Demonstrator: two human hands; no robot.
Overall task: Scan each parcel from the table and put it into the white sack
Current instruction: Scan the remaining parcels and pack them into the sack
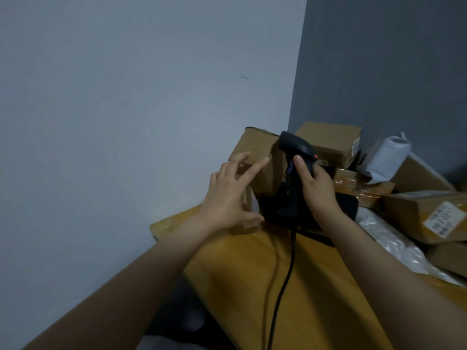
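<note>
Left hand [231, 198]: fingers [252, 170] spread, laid against the brown parcel [257, 150] at the desk [316, 274] corner. Right hand [319, 192]: fingers curled round the scanner [297, 147] handle, head beside that parcel. Assessment: scanning under way; other parcels [429, 215] remain piled on the desk. The white sack cannot be identified.

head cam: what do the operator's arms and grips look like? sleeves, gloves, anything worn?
Left forearm and right forearm are bare as far as the frame shows, with no sleeve in view. Left grip and right grip have no gloves and no visible rings. No watch or band shows at either wrist, and no markings or tape.
</note>
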